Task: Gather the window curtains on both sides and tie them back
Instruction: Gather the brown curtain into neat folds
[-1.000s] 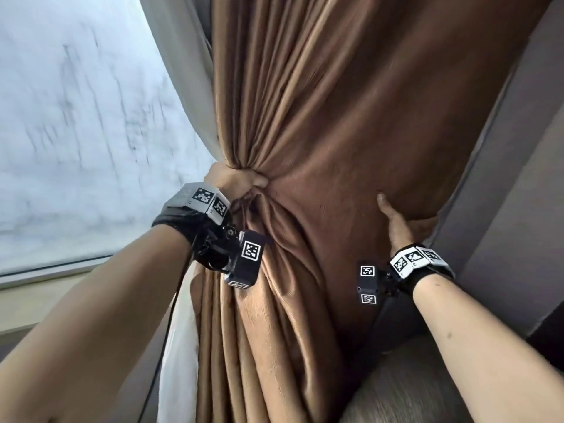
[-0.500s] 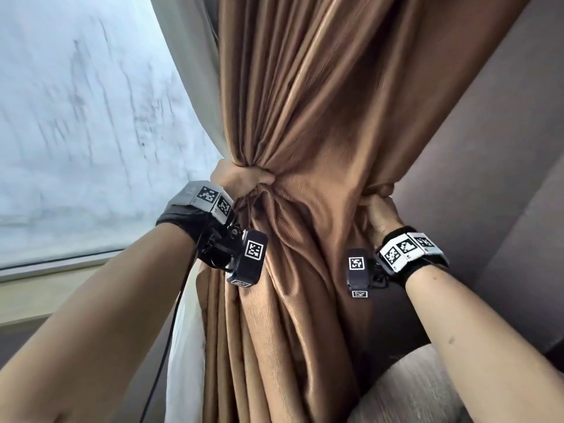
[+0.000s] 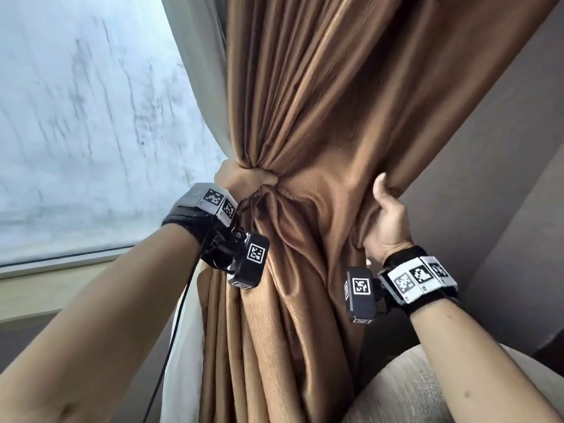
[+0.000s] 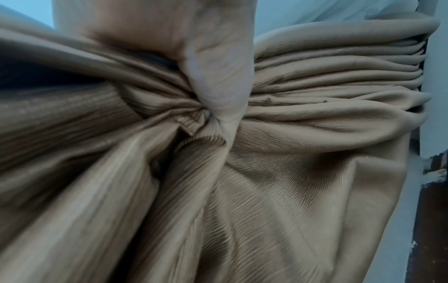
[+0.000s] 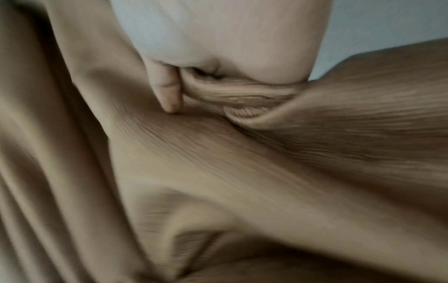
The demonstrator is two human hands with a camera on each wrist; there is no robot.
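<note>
A brown ribbed curtain (image 3: 320, 117) hangs beside the window, bunched into folds at mid height. My left hand (image 3: 244, 181) grips the gathered bunch on its left side; in the left wrist view the curtain (image 4: 303, 99) pinches in under that hand (image 4: 218, 86). My right hand (image 3: 386, 215) holds the curtain's right edge, fingers curled behind the cloth and thumb up in front. The right wrist view shows that hand (image 5: 218, 47) with a fold of curtain (image 5: 242, 95) tucked in its curled fingers. No tie-back is in sight.
A pale sheer curtain (image 3: 195, 71) hangs behind the brown one, next to the window glass (image 3: 76, 132) and its sill (image 3: 45, 270). A grey wall (image 3: 503, 148) stands to the right. A grey upholstered edge (image 3: 412, 392) lies below my right arm.
My right hand went from lying flat on the curtain's right part to gripping its edge and pulling it left toward the bunch. The left hand kept its grip.
</note>
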